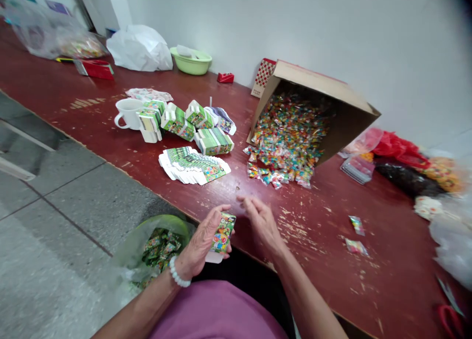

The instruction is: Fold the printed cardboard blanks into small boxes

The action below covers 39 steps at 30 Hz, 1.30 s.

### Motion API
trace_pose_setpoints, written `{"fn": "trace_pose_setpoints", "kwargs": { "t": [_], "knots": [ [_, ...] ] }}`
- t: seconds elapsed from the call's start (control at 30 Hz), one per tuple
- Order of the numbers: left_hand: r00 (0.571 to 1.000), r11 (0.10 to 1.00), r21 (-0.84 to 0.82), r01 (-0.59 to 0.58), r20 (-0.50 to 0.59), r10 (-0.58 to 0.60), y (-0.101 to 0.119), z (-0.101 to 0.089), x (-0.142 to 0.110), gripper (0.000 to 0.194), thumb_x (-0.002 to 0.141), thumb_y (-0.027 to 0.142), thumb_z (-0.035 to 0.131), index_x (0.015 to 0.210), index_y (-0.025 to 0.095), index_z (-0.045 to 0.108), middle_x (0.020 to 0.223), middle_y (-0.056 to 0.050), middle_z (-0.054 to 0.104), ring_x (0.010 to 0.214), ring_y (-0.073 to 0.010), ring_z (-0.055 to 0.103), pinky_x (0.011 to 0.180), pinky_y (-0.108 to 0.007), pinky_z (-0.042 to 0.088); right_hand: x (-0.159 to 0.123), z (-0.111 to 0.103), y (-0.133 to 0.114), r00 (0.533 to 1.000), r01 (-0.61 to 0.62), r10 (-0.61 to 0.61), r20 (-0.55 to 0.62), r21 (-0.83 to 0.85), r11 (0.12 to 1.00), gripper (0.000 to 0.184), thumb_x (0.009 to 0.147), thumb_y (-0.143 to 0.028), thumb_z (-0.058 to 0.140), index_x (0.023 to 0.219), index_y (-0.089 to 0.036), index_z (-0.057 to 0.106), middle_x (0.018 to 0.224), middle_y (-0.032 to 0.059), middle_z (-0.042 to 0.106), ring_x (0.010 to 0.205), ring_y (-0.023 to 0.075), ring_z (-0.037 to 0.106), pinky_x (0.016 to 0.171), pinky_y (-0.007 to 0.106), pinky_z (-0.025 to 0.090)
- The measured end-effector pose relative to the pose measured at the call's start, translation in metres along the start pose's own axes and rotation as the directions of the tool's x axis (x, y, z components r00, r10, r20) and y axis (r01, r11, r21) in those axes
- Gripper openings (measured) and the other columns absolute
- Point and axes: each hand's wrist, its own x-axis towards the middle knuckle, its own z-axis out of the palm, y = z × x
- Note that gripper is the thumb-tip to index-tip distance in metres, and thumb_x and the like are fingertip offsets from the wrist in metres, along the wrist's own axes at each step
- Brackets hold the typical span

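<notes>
My left hand (202, 243) is closed around a small green printed carton (223, 235) with a white flap sticking out at its lower end. Beside it, over the table edge, my right hand (262, 223) has its fingers loosely bent and pointing left; I see nothing in them. Ahead lies a fanned row of flat green cartons (193, 165). Behind the row are banded bundles of the same cartons (214, 141). A cardboard box (346, 118) lies on its side, with small wrapped candies (283, 132) spilling from its mouth onto the table.
Below the table edge at left, a green-rimmed tub (177, 224) lined with plastic holds filled green packs. A white mug (129, 114) stands by the bundles. Two loose candies (356, 246) lie at right, near plastic bags (401, 150) and red-handled scissors (450, 319). A green basin (191, 64) stands by the wall.
</notes>
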Motion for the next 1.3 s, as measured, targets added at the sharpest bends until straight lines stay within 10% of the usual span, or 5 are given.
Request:
{"fn": "trace_pose_setpoints", "kwargs": {
  "t": [0.27,0.47,0.63,0.83,1.3],
  "knots": [
    [0.968,0.977,-0.095,0.192,0.183,-0.172,-0.033,-0.023,-0.034,0.040,0.073,0.033,0.079,0.102,0.018,0.056,0.087,-0.003,0.063,0.074,-0.0129,0.061,0.064,-0.022,0.048,0.111,-0.006,0.039,0.960,-0.162,0.096,-0.262,-0.241,0.957,0.027,0.072,-0.022,0.070,0.098,-0.015,0.068,0.115,0.0201,0.063,0.122,0.0364,0.044,0.106,0.052,0.028],
    [0.986,0.948,0.292,0.129,0.060,-0.153,-0.011,-0.086,-0.044,0.047,0.067,0.031,0.081,0.107,0.021,0.059,0.079,0.004,0.060,0.071,-0.0116,0.054,0.065,-0.021,0.044,0.102,-0.015,0.036,0.944,-0.215,0.215,-0.251,0.029,0.976,0.021,0.079,-0.039,0.064,0.074,-0.018,0.063,0.087,0.0109,0.068,0.096,0.0276,0.060,0.089,0.043,0.046],
    [0.895,0.762,0.630,0.148,0.242,-0.375,0.015,-0.124,-0.043,0.032,0.064,0.028,0.082,0.093,0.018,0.072,0.086,-0.001,0.069,0.076,-0.0160,0.060,0.066,-0.022,0.045,0.056,-0.029,0.011,0.926,-0.262,0.334,-0.174,0.341,0.903,0.046,0.073,-0.063,0.065,0.083,-0.019,0.061,0.071,0.0030,0.067,0.061,0.0167,0.063,0.060,0.033,0.055],
    [0.976,0.980,0.178,0.085,0.181,-0.118,0.017,-0.084,-0.031,0.030,0.075,0.032,0.078,0.089,0.020,0.054,0.084,0.001,0.064,0.068,-0.0132,0.060,0.063,-0.029,0.055,-0.002,-0.020,-0.025,0.889,-0.333,0.458,0.008,0.697,0.635,0.039,0.061,-0.047,0.086,0.079,-0.017,0.067,0.067,0.0011,0.067,0.056,0.0112,0.060,0.049,0.020,0.045],
    [0.950,0.993,0.119,0.020,0.308,-0.056,0.008,-0.023,-0.024,0.043,0.077,0.030,0.077,0.109,0.019,0.050,0.094,-0.004,0.066,0.068,-0.0149,0.069,0.060,-0.025,0.055,-0.043,0.010,-0.043,0.943,-0.316,0.316,0.103,0.579,0.751,0.027,0.075,-0.044,0.077,0.083,-0.020,0.069,0.070,0.0001,0.067,0.057,0.0132,0.056,0.053,0.025,0.048]
  ]
}}
